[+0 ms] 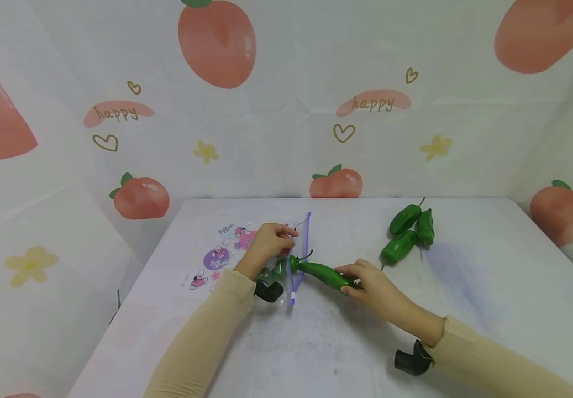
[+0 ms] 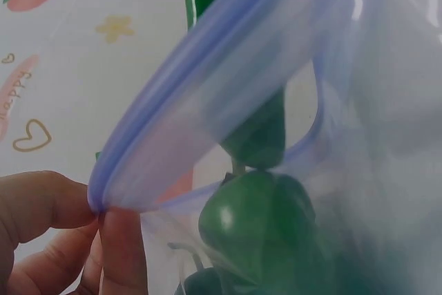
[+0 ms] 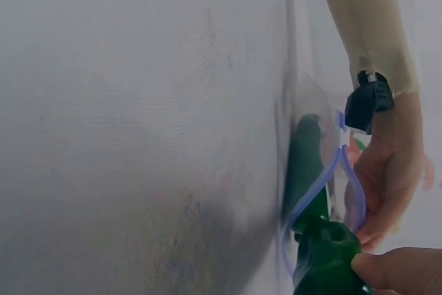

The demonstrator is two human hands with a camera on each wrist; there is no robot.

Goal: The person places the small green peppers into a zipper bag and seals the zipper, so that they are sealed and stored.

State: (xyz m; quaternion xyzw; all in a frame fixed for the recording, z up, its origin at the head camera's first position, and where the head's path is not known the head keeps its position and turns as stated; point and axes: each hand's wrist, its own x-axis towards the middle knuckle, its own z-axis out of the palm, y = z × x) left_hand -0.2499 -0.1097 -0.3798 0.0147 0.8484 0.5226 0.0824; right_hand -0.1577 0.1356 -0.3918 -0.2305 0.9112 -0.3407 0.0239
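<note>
My left hand [image 1: 268, 243] pinches the purple zip edge of a clear printed zip bag [image 1: 216, 258], lifting the mouth apart. In the left wrist view, thumb and finger meet on that edge, and a green pepper [image 2: 255, 219] lies inside behind the plastic. A long green pepper [image 1: 323, 275] is gripped near one end by my right hand [image 1: 376, 290]; its other end points into the bag's mouth. From the right wrist, my thumb [image 3: 400, 267] presses on this pepper, with another green pepper [image 3: 304, 164] in the bag beyond it.
Three green peppers [image 1: 400, 247] lie in a group at the back right of the white table [image 1: 316, 354]. Behind the table hangs a fruit-patterned cloth [image 1: 286, 138]. Black wrist mounts [image 1: 412, 359] sit at both sleeves.
</note>
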